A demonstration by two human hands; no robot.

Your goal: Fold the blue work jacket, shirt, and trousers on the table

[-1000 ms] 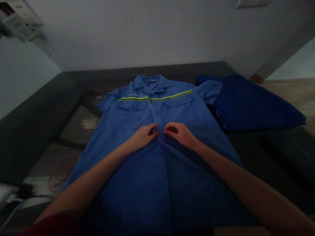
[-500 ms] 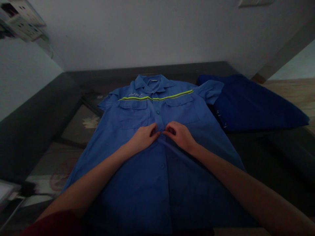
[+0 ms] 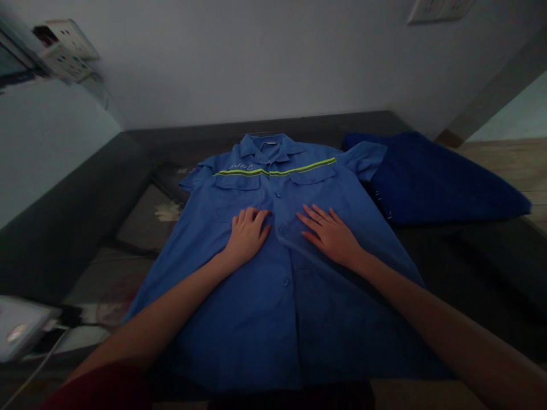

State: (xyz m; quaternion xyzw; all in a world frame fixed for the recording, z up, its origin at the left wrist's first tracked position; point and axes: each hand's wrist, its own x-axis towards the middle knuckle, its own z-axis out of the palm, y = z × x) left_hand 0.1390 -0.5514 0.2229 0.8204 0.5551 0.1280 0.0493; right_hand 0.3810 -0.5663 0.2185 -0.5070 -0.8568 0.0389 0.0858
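A blue short-sleeved work shirt lies front side up, its collar at the far end and a yellow-green stripe across the chest. Flat on the left half of its front, below the chest pocket, rests my left hand, fingers apart. My right hand lies spread on the other half, below the second pocket. Between the two hands runs the placket, where a button shows fastened or lying at the edge; I cannot tell which. Lower down, another button sits on the placket, and the front edges part slightly below.
Folded dark blue cloth lies to the right, partly under the shirt's sleeve. At the left are a pale glove-like item and a white box with a cable. Wall sockets are at the upper left.
Both hands have let go of the placket around the middle button and moved apart, fingers now spread on the cloth. The view has shifted slightly.
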